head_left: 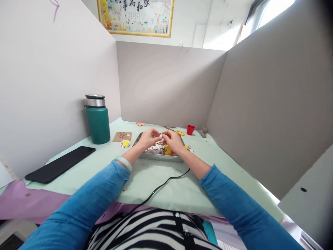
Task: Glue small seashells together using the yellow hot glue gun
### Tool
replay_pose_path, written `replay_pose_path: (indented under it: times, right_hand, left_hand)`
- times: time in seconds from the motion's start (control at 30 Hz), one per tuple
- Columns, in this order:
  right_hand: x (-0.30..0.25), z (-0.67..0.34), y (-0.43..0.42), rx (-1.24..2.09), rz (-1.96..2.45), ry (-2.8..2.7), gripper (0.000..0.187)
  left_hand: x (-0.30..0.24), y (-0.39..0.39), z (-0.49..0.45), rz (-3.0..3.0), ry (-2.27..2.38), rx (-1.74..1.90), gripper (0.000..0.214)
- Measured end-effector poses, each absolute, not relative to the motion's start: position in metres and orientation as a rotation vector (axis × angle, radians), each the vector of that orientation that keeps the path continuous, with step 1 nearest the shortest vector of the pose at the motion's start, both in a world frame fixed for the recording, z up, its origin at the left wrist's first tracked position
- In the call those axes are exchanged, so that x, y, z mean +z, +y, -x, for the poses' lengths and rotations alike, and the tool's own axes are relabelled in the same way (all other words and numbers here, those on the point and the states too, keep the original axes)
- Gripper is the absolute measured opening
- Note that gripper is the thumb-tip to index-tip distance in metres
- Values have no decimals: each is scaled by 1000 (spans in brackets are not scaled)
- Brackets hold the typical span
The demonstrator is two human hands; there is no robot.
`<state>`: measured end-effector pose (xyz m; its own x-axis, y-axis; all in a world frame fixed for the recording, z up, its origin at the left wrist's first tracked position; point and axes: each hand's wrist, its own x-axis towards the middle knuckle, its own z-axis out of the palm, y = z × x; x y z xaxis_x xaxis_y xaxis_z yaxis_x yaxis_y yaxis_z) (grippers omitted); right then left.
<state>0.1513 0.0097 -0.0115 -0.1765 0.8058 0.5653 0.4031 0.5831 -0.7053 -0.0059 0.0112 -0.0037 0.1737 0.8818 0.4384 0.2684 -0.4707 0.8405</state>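
Above a shallow metal tray (160, 158), my left hand (149, 139) and my right hand (173, 140) meet, fingertips almost touching. Between them is a small white piece (161, 136), pinched by the thumbs and forefingers of both hands; its exact kind is too small to make out. White, grey and brown bits (156, 149) fill the tray, with a yellow piece (168, 150) under my right hand. My wrists hide part of the tray's sides.
A green bottle (97, 123) and a black flat pad (62, 163) are at left. Near the tray lie a brown card (122, 136) and a yellow-centred flower (125, 143). Behind are yellow-handled scissors (179, 132) and a red cup (190, 130). A black cable (158, 188) crosses the front.
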Motion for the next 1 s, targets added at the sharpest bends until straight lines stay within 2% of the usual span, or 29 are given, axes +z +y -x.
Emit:
replay_pose_path:
  times: [0.17, 0.3, 0.43, 0.63, 1.0]
  right_hand:
    - [-13, -152, 12, 544, 969, -1762, 15]
    - [-13, -153, 9, 452, 955, -1859, 20]
    - [-13, -152, 6, 358, 970, -1905, 18]
    - [-10, -150, 2, 470, 946, -1836, 14]
    - [-10, -152, 1, 389, 938, -1882, 20]
  left_hand:
    - [-2, 9, 6, -1876, 1112, 1283, 24]
    - [0, 5, 7, -1856, 1084, 1281, 25]
    - [0, 5, 7, -1790, 1011, 1270, 28]
    - [-1, 7, 7, -1730, 946, 1288, 29]
    - [-5, 13, 8, -1778, 944, 1301, 31]
